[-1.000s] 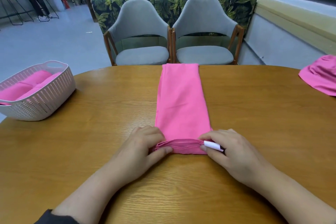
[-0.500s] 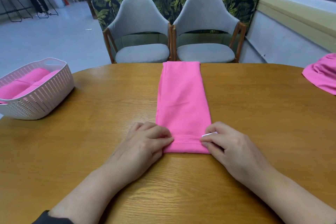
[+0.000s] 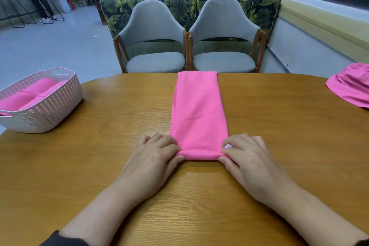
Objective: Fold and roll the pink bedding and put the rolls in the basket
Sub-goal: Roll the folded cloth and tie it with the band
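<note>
The long pink strip (image 3: 198, 112) lies flat on the table (image 3: 99, 166), its long way running from the person straight out to 12 o'clock. The near end is already curled into a small roll. The left hand (image 3: 153, 156) pinches the roll's left end and the right hand (image 3: 247, 158) pinches its right end, fingers bent around it. Rolling should go toward 12 o'clock. The basket (image 3: 46, 114) waits at 10 o'clock, nearer the left hand.
</note>
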A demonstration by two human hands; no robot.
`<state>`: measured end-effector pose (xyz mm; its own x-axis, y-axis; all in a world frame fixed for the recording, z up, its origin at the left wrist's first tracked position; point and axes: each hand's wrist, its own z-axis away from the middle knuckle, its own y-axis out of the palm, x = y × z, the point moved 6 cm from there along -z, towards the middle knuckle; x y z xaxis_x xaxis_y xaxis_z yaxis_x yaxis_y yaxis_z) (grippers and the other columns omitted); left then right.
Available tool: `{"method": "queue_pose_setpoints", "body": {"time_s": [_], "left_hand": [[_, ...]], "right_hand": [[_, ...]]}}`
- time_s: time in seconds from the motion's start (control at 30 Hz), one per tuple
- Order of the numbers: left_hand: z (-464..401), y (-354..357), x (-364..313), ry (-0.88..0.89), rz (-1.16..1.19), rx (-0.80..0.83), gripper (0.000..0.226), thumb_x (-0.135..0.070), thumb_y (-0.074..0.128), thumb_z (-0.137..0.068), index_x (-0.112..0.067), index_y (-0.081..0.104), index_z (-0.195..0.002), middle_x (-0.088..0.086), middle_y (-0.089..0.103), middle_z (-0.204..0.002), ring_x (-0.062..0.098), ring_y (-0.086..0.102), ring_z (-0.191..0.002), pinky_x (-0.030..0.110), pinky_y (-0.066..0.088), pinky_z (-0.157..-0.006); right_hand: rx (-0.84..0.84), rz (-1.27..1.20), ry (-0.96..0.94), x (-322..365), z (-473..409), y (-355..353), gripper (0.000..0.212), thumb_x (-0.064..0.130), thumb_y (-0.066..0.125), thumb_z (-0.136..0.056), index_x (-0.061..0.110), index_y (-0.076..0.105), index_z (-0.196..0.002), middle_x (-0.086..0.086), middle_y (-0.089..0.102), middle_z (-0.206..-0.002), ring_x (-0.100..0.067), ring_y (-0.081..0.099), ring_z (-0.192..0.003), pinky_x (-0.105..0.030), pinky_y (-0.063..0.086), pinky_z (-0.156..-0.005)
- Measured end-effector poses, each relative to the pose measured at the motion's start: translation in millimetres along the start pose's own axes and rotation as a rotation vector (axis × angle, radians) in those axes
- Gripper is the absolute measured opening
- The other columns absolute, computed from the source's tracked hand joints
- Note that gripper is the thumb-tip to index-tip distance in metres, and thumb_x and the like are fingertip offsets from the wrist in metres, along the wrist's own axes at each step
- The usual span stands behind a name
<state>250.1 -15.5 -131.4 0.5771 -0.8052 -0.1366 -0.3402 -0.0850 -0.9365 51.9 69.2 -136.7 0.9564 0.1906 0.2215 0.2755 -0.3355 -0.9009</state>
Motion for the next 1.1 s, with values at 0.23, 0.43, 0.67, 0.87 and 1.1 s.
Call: {"method": "queue_pose_setpoints", "body": {"time_s": [0.23, 0.43, 0.67, 0.87, 1.1], "left_hand": [[-3, 15, 21, -0.211, 0.343, 0.05, 0.048, -0.062, 0.034, -0.091, -0.025, 0.061, -0.078, -0.017, 0.057, -0.089, 0.004, 0.052, -0.095, 0.036, 0.037, -0.087], [-8, 12, 30, -0.385, 0.613, -0.021, 0.011, -0.031, 0.074, -0.087, -0.034, 0.064, -0.089, -0.013, 0.062, -0.077, 0.004, 0.053, -0.067, 0.027, 0.042, -0.068], [-9, 6, 30, -0.083, 0.317, -0.051, 0.034, -0.057, 0.058, -0.087, -0.03, 0.077, -0.097, -0.02, 0.058, -0.099, 0.004, 0.055, -0.096, 0.026, 0.041, -0.087], [-4, 8, 34, -0.032, 0.136, 0.095, 0.046, -0.066, 0.046, -0.09, -0.037, 0.065, -0.12, -0.023, 0.053, -0.112, 0.004, 0.048, -0.106, 0.028, 0.033, -0.088], [-5, 11, 35, -0.144, 0.269, 0.102, 0.051, -0.066, 0.031, -0.093, -0.025, 0.061, -0.087, -0.016, 0.058, -0.091, 0.003, 0.048, -0.096, 0.033, 0.033, -0.09]], "right_hand": [[0.04, -0.308, 0.157, -15, -5, 3, 0.021, 0.051, 0.052, -0.097, 0.032, 0.061, -0.092, 0.027, 0.056, -0.079, 0.009, 0.053, -0.084, -0.024, 0.035, -0.074], [0.032, -0.417, 0.273, -24, -9, 4, 0.002, 0.034, 0.068, -0.091, 0.035, 0.066, -0.091, 0.019, 0.061, -0.081, -0.004, 0.057, -0.082, -0.018, 0.041, -0.069], [0.077, -0.263, 0.099, -22, -6, 4, 0.026, 0.048, 0.06, -0.093, 0.027, 0.074, -0.098, 0.019, 0.055, -0.097, -0.003, 0.057, -0.093, -0.015, 0.04, -0.081], [0.087, -0.162, 0.071, -23, -9, 5, 0.036, 0.061, 0.046, -0.092, 0.034, 0.067, -0.103, 0.022, 0.055, -0.098, -0.001, 0.051, -0.093, -0.036, 0.048, -0.083], [0.13, -0.34, 0.182, -29, -10, 5, 0.037, 0.06, 0.044, -0.094, 0.032, 0.065, -0.083, 0.015, 0.06, -0.083, -0.007, 0.056, -0.087, -0.036, 0.045, -0.081]]}}
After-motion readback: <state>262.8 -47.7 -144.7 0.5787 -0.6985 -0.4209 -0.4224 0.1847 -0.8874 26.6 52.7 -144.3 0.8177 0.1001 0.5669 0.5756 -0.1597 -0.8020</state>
